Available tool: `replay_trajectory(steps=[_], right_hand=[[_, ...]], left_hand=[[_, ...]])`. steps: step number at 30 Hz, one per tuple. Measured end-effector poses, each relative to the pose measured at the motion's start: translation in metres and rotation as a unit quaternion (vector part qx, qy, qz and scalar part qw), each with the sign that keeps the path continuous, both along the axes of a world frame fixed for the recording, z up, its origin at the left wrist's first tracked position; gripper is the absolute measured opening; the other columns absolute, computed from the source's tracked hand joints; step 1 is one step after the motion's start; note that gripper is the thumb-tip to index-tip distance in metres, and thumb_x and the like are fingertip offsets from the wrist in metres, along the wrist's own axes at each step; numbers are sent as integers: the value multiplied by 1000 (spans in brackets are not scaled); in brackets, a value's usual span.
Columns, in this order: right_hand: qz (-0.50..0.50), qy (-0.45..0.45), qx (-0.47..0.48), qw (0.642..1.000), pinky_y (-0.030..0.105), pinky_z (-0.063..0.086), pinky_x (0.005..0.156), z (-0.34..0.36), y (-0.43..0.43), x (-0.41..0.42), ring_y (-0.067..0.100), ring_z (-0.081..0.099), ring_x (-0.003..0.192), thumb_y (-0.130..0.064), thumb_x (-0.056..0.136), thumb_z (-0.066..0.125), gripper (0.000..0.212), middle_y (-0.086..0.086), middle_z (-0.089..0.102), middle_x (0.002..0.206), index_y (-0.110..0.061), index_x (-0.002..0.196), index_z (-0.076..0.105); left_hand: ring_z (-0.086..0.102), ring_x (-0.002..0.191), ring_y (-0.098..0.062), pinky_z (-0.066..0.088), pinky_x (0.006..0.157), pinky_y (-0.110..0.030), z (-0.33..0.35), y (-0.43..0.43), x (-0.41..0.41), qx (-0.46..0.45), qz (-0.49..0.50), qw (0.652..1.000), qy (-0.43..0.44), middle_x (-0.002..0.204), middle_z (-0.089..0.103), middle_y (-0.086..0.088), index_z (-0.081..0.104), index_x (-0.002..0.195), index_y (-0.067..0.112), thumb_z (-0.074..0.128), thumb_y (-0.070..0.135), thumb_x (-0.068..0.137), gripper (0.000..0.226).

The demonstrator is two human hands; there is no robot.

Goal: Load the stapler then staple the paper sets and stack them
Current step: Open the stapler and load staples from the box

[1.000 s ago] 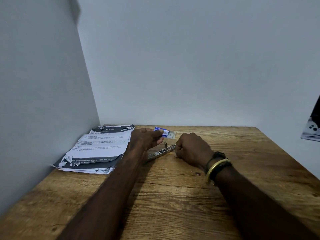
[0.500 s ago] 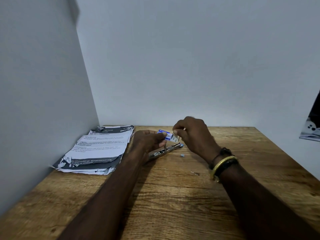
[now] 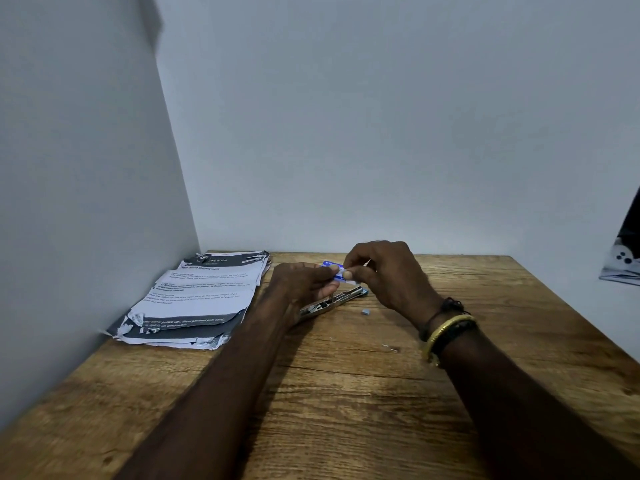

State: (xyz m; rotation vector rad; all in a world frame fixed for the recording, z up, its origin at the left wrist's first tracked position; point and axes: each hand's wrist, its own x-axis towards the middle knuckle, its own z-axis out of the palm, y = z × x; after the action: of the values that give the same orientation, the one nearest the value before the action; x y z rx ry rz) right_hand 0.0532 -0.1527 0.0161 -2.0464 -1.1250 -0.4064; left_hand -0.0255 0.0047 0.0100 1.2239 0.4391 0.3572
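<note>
Stapler open, staple box in both hands

Stapler (image 3: 332,301) lay opened on the table (image 3: 346,393), long axis running from near-left to far-right, blue end pointing far-right. Left hand (image 3: 301,282) and right hand (image 3: 388,271) both pinched the staple box (image 3: 334,271) above it. Papers (image 3: 197,296) sat left.

Blue-white staple box (image 3: 337,274) showing btwn fingers (image 3: 349,271), silver stapler (image 3: 332,301) gleaming just below, brown woodgrain table (image 3: 346,393), black-white printed papers (image 3: 197,299), gold+black bracelets (image 3: 445,332)
</note>
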Motion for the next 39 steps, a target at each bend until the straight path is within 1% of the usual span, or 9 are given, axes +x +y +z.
replay_trajectory(steps=[4,10,13,17,25,29,32,36,39], right_hand=[[-3,17,15,1000,38,56,75,0,0,1,12,67,77,-28,87,79,9,-8,75,79,-20,85,80],[9,45,43,998,29,46,74,-4,2,2,11,63,77,-21,94,74,12,0,72,89,-12,88,79],[10,45,31,998,26,51,75,-3,0,0,14,65,83,-13,90,72,9,0,67,100,-12,94,80],[15,43,3,999,27,56,77,-1,-3,-2,10,70,82,-10,83,71,20,-3,69,107,-17,99,80],[-14,14,15,1000,30,55,76,-2,-3,-1,10,70,73,-17,84,72,15,-4,73,96,-17,96,82],[4,57,31,998,24,54,70,-2,-4,0,17,71,69,-12,83,72,19,-15,72,87,-19,98,80],[13,83,41,996,24,54,68,-4,-4,3,19,72,67,-13,84,74,13,-7,76,76,-20,94,79],[25,96,41,994,16,47,58,-5,-6,7,8,61,56,-20,86,82,3,5,74,67,-18,87,79],[27,89,34,995,28,49,62,-5,-6,9,24,67,67,-19,86,82,3,9,77,75,-17,86,81]], left_hand=[[72,64,-22,64,61,-25,1,2,0,-10,-6,1000,7,87,72,-23,67,105,-18,78,-5,81,30],[71,56,-18,64,62,-25,1,3,1,-17,3,1000,11,79,72,-19,69,86,-9,76,-5,83,9],[70,51,-16,63,60,-24,1,4,1,-30,8,999,12,80,71,-20,68,86,-11,73,-7,84,7],[69,50,-15,63,62,-25,3,3,1,-36,11,999,10,81,70,-21,67,85,-12,72,-9,85,6],[69,60,-19,63,59,-24,4,3,-1,-30,16,999,5,80,70,-20,66,85,-10,72,-8,85,7],[68,67,-21,63,59,-24,3,4,-1,-31,13,999,1,81,71,-20,66,85,-9,73,-8,85,7],[69,67,-22,64,60,-25,3,5,0,-27,11,1000,4,82,71,-21,66,82,-7,74,-8,84,8],[69,64,-20,64,65,-26,1,7,1,-17,1,1000,-4,79,69,-18,62,79,-1,75,-6,83,15],[71,63,-21,65,65,-27,-2,7,0,-10,2,1000,-13,79,71,-17,61,85,1,77,-4,82,17]])
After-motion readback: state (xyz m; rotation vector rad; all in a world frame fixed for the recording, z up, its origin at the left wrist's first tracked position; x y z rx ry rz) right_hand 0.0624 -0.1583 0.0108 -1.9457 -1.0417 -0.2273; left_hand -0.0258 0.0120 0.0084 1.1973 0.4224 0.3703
